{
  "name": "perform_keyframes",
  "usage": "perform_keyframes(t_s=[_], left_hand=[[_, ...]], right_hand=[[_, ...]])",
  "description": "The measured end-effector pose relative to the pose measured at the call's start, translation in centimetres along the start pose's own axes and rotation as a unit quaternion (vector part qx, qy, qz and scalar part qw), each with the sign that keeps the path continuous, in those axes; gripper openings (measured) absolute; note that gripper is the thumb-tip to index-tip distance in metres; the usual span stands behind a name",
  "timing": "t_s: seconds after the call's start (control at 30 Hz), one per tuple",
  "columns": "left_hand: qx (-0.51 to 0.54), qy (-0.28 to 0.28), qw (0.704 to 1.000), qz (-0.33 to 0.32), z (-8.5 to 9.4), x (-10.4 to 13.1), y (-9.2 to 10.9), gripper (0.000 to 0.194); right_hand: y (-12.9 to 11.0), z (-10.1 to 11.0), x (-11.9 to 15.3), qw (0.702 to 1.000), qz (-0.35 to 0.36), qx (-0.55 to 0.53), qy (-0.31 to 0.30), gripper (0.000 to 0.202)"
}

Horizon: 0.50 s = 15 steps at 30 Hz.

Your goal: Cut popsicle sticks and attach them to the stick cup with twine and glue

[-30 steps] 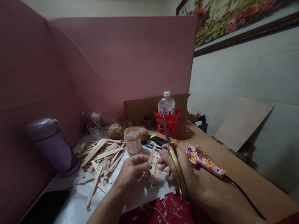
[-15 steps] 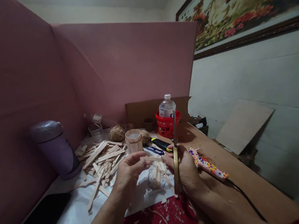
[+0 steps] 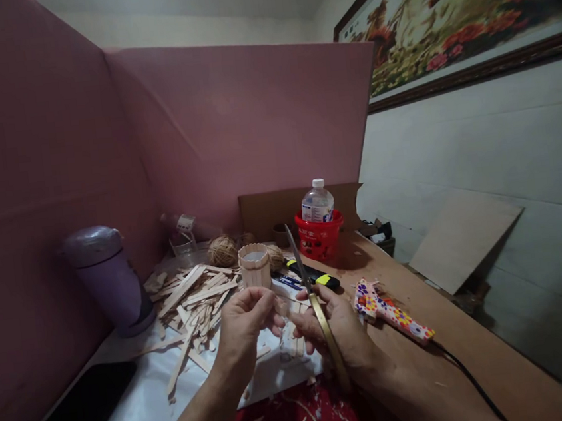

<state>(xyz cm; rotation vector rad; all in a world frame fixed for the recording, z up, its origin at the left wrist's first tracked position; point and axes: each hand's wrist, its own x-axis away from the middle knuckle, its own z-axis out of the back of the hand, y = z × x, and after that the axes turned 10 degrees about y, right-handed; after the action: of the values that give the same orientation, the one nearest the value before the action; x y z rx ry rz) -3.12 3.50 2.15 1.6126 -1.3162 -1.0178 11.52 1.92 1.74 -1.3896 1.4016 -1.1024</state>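
Thumb and fingers of my left hand (image 3: 252,317) are pinched on a small wooden piece (image 3: 282,306), partly hidden by the fingertips. Close by on the right, my right hand (image 3: 336,325) holds brass-handled scissors (image 3: 320,313), their dark blades pointing up and away. Just beyond my left hand stands a round cup (image 3: 255,267) faced with upright wooden strips. A heap of flat wooden sticks (image 3: 203,302) lies left of the cup on a white sheet (image 3: 131,407). More sticks and scraps lie beneath my hands.
A yellow-and-black cutter (image 3: 324,279), a red bucket (image 3: 320,238) with a plastic bottle (image 3: 317,205), and twine balls (image 3: 222,251) stand behind. A flowered glue gun (image 3: 392,311) with a cord lies right; a purple tumbler (image 3: 113,288) and black phone (image 3: 77,419) are left.
The scissors have tilted leftward in my right hand. The wooden strip stretched between my hands before is now mostly out of sight, with a small piece at my left fingertips.
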Motion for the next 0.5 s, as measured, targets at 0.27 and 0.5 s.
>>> perform_keyframes(t_s=[0.27,0.5], left_hand=[[0.035,-0.028,0.998,0.051,0.02,0.17,-0.27,0.020],[0.052,-0.008,0.997,0.060,-0.51,0.35,0.12,0.014]], right_hand=[[-0.43,-0.27,-0.12,0.999,-0.003,-0.017,0.040,0.060],[-0.21,-0.46,-0.04,0.998,0.004,-0.012,0.066,0.059]])
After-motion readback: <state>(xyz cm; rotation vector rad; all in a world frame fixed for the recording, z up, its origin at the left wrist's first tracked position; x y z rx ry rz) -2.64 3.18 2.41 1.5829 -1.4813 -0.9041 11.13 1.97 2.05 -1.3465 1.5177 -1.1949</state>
